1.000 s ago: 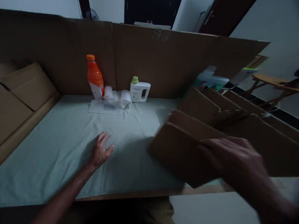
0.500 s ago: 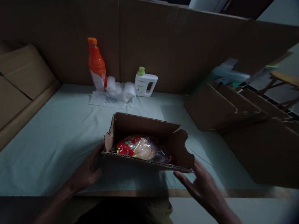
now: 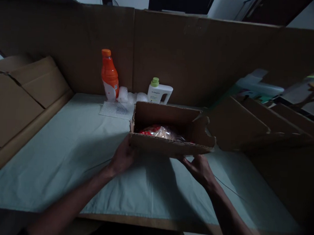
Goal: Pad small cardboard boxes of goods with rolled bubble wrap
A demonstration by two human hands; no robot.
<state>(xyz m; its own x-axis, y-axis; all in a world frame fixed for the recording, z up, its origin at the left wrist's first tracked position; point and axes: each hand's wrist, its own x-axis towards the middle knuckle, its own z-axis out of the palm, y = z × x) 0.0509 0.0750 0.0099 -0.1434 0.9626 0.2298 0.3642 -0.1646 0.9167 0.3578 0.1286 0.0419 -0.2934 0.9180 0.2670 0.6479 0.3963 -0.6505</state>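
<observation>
An open-topped cardboard box (image 3: 168, 145) is held between my two hands over the cloth. Inside it lies a shiny clear-and-red plastic packet (image 3: 161, 132), partly hidden by the front wall. My left hand (image 3: 124, 156) grips the box's lower left corner, its fingertips out of sight behind the cardboard. At the lower right, my right hand (image 3: 197, 167) holds the box from below, thumb along the front and the other fingers hidden underneath.
At the back stand an orange bottle (image 3: 110, 75), bubble wrap (image 3: 115, 109) and a white jug with a green cap (image 3: 159, 93). Cardboard boxes flank the pale green cloth (image 3: 91, 184) on the left (image 3: 14, 107) and right (image 3: 245, 118). A tall cardboard wall (image 3: 170, 55) closes the back.
Both hands have carried the box forward, away from me and toward the bubble wrap and jug. The right hand has closed in under the box. The camera view has shifted slightly.
</observation>
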